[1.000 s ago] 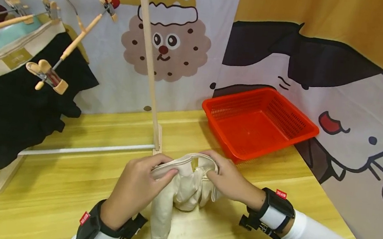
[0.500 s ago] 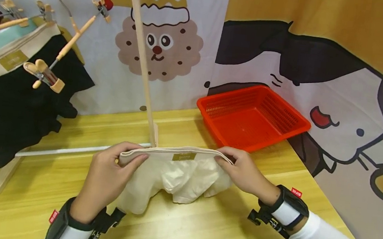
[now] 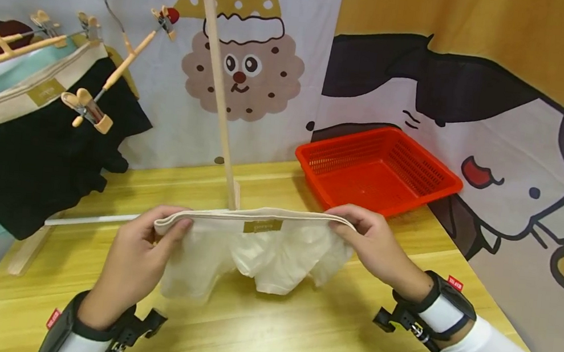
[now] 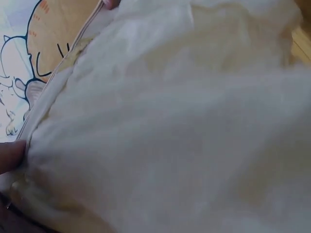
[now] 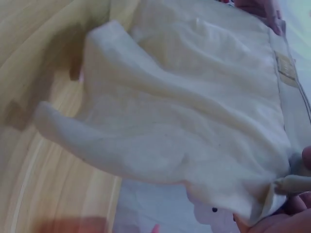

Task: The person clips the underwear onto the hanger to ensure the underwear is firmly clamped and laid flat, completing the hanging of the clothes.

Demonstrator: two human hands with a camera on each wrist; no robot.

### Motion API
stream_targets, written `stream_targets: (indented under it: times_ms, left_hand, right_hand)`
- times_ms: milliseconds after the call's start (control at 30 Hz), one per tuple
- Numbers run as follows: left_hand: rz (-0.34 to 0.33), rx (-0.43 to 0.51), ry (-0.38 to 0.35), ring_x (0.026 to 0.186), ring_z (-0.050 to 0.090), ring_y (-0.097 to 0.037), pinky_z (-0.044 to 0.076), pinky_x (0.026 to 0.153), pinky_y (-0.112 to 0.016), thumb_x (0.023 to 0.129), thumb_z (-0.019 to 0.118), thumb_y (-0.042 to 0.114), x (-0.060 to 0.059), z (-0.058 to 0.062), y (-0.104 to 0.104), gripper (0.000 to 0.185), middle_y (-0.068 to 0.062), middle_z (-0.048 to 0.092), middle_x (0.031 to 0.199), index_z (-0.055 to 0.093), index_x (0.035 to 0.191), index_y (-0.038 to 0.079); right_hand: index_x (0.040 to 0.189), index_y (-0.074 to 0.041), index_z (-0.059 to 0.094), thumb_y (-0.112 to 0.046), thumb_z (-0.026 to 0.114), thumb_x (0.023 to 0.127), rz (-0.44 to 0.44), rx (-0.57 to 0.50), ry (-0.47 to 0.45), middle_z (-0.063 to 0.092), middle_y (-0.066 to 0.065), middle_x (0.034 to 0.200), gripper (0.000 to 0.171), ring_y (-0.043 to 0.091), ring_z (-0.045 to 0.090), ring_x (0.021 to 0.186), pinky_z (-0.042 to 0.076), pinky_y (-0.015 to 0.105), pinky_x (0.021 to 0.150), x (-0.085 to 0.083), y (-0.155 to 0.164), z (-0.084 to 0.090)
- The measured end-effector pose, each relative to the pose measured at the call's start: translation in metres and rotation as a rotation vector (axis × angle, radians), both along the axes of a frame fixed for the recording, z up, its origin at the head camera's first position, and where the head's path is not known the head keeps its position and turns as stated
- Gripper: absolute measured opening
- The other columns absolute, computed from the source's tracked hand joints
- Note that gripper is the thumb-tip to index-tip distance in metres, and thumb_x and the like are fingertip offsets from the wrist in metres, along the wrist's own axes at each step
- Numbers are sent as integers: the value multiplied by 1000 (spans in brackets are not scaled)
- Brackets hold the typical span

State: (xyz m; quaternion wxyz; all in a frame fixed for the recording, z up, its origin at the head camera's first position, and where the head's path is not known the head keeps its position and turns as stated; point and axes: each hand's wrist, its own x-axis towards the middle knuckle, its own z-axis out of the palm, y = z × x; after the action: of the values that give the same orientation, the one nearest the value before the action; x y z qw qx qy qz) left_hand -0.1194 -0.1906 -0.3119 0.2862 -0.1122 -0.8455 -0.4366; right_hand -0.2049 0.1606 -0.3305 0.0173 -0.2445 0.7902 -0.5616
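Cream underpants (image 3: 273, 258) with a tan label (image 3: 262, 227) hang stretched out sideways over the table. My left hand (image 3: 136, 258) pinches one end of the waistband, thumb toward me. At the other end, my right hand (image 3: 375, 246) pinches the waistband between thumb and fingers. The cloth of the underpants (image 4: 160, 121) fills most of the left wrist view. In the right wrist view, the two short legs of the underpants (image 5: 165, 111) hang loose and creased.
A red plastic basket (image 3: 453, 185) stands at the back right of the wooden table (image 3: 296, 338). To the left, a rack (image 3: 219, 89) carries a bare wooden clip hanger (image 3: 127, 62). Behind it hang black underpants (image 3: 41, 156) and pale green garments.
My hands have moved apart, pulling the bunched waistband out straight so its label faces me. The underpants have since risen slightly, and their legs hang down.
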Motion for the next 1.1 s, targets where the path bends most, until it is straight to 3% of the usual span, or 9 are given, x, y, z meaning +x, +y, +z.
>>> stream_targets:
  times_ms: [200, 400, 533, 633, 733, 800, 933, 1000, 1100]
  left_hand:
    - [8, -73, -28, 45, 35, -2, 31, 42, -19, 87, 76, 4, 17, 1, -8, 18, 8, 52, 62, 76, 99, 17]
    - [10, -117, -177, 45, 38, -3, 34, 42, -20, 90, 75, 11, 35, -8, -21, 15, 11, 52, 60, 75, 98, 23]
    - [-132, -116, -327, 44, 36, -1, 36, 41, -22, 95, 68, 14, 46, -16, -30, 16, 12, 46, 58, 71, 103, 27]
    - [-257, -65, -461, 43, 37, -4, 39, 42, -25, 100, 61, 14, 48, -21, -37, 16, 9, 46, 61, 68, 110, 24]
    - [-294, -39, -595, 45, 40, -7, 41, 45, -27, 102, 58, 23, 40, -25, -41, 13, 5, 55, 70, 66, 112, 22]
    - [-279, -60, -666, 47, 40, -7, 43, 48, -28, 102, 58, 32, 28, -30, -43, 17, 2, 59, 75, 66, 112, 22]
    - [-239, -183, -684, 64, 52, -4, 49, 62, -26, 99, 59, 42, -1, -52, -49, 22, 4, 66, 87, 67, 106, 22]
    - [-228, -212, -690, 67, 57, -7, 52, 62, -28, 100, 60, 39, -13, -66, -53, 21, 3, 68, 91, 67, 106, 20]
    - [-231, -213, -713, 58, 60, -13, 53, 54, -30, 100, 61, 32, -29, -84, -59, 19, -2, 68, 89, 67, 106, 14]
  right_hand:
    - [108, -5, 65, -9, 63, 97, 18, 15, -42, 68, -4, 93, 11, 11, 61, 80, 51, 23, 68, 10, 10, 3]
    - [113, -6, 70, -13, 65, 97, 97, 79, -78, 72, 0, 97, 18, 12, 67, 79, 59, 30, 68, 17, 16, -5]
    - [115, -5, 68, -13, 60, 101, 182, 62, -154, 72, 1, 99, 19, 12, 68, 81, 58, 30, 70, 21, 19, -13]
    - [118, -3, 64, -18, 57, 103, 222, 45, -278, 72, 4, 100, 22, 12, 69, 81, 59, 31, 69, 21, 20, -20]
    - [117, -5, 64, -24, 56, 104, 241, 84, -359, 71, 8, 101, 25, 12, 68, 80, 58, 31, 67, 14, 18, -33]
    - [116, -8, 66, -28, 57, 103, 234, 145, -361, 70, 7, 99, 26, 12, 66, 79, 57, 29, 68, 6, 14, -44]
    - [105, -9, 68, -29, 59, 102, 216, 252, -311, 62, 2, 84, 22, 10, 58, 71, 51, 25, 67, -16, 5, -70]
    - [94, -7, 64, -28, 59, 102, 210, 306, -274, 52, -1, 74, 23, 10, 51, 64, 45, 23, 63, -28, 2, -81]
    - [82, -7, 58, -25, 60, 102, 189, 375, -247, 40, -2, 66, 27, 10, 42, 57, 36, 21, 56, -44, -1, -93]
